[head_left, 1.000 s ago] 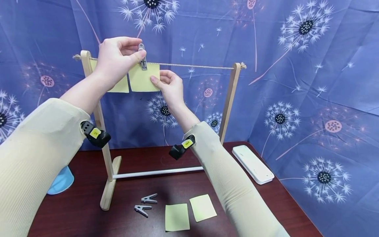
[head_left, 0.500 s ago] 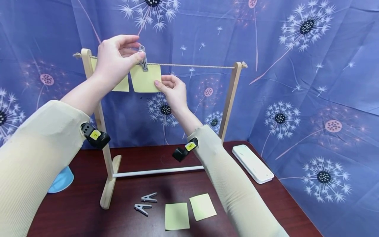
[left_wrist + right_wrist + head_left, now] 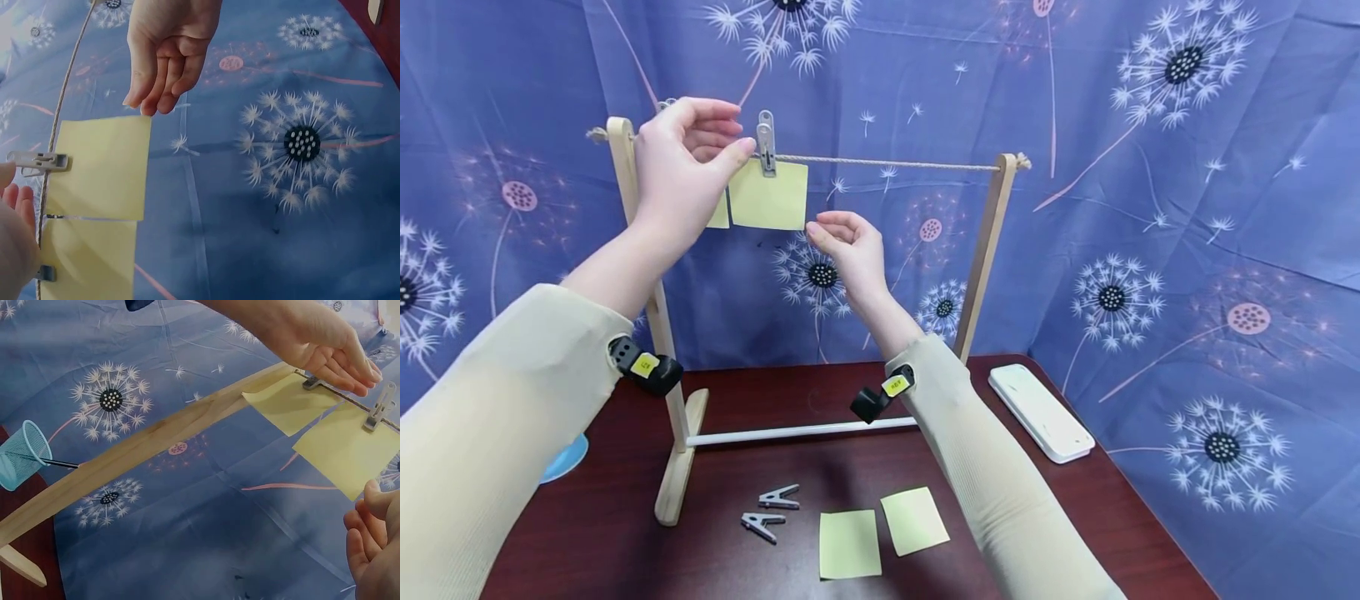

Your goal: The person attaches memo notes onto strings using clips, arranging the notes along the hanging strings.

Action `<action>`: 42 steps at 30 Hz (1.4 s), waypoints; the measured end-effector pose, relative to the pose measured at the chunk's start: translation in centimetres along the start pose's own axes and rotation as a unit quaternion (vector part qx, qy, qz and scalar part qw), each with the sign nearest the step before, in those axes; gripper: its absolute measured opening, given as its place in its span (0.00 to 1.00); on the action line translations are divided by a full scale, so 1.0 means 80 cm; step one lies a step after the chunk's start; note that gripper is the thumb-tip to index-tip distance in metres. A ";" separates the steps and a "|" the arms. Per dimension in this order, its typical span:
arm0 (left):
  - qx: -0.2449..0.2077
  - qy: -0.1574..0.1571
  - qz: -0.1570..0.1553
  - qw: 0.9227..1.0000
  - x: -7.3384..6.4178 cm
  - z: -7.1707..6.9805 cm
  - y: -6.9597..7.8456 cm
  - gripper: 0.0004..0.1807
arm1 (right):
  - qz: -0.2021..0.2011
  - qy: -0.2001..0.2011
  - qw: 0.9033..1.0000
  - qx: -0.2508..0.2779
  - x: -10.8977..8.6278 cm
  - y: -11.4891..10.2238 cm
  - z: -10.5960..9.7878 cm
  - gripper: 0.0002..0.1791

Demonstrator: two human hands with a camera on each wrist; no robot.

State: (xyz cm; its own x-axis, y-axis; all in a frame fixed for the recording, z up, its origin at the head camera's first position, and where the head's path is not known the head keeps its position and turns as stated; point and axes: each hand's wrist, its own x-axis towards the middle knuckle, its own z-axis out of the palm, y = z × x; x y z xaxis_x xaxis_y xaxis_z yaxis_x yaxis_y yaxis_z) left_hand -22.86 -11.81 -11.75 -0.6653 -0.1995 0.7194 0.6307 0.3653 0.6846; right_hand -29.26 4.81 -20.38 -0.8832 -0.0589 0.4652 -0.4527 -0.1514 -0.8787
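A yellow sticky note [image 3: 767,196] hangs from the rope [image 3: 887,162], held by a grey clothespin [image 3: 767,143]. My left hand [image 3: 681,167] is just left of that clothespin, thumb and fingers apart with nothing between them. By the note's lower right corner is my right hand [image 3: 853,254], its fingertips very close to the paper; whether they still touch it is hard to tell. Another yellow note [image 3: 287,403] hangs beside it under its own clothespin [image 3: 311,382], mostly behind my left hand in the head view.
The rope spans a wooden frame [image 3: 988,250] with a white lower bar [image 3: 805,432]. On the dark red table [image 3: 700,567] lie two clothespins [image 3: 778,497], two yellow notes [image 3: 848,543] and a white case [image 3: 1041,412]. A blue mesh cup [image 3: 25,456] stands to the left.
My left hand has let go of the clothespin and moved slightly left. My right hand has slipped off the note's edge, moving down and right. The note stays hanging.
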 end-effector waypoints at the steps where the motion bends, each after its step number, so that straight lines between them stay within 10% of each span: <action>1: -0.006 0.001 0.004 1.000 -0.003 0.001 -0.001 0.17 | 0.000 -0.002 1.000 0.002 -0.002 0.001 -0.002 0.14; 9: -0.026 -0.021 0.002 0.999 -0.041 0.009 -0.022 0.16 | 0.003 -0.016 1.000 -0.006 -0.023 0.024 -0.019 0.12; 23: 0.011 -0.093 -0.040 0.995 -0.134 0.022 -0.111 0.14 | 0.038 -0.051 0.996 -0.056 -0.076 0.091 -0.071 0.14; 42: 0.043 -0.306 -0.161 0.937 -0.250 0.020 -0.196 0.21 | 0.084 -0.168 0.974 -0.125 -0.170 0.159 -0.161 0.18</action>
State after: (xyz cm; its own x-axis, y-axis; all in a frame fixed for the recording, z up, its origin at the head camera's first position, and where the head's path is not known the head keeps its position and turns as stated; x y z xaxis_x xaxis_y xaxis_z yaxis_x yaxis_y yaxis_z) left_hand -20.08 -12.07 -37.05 -0.9371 0.2363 0.2568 0.3401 0.4529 0.8242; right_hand -24.56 16.35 -39.27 -0.8764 -0.3877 0.2855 -0.3585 0.1296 -0.9245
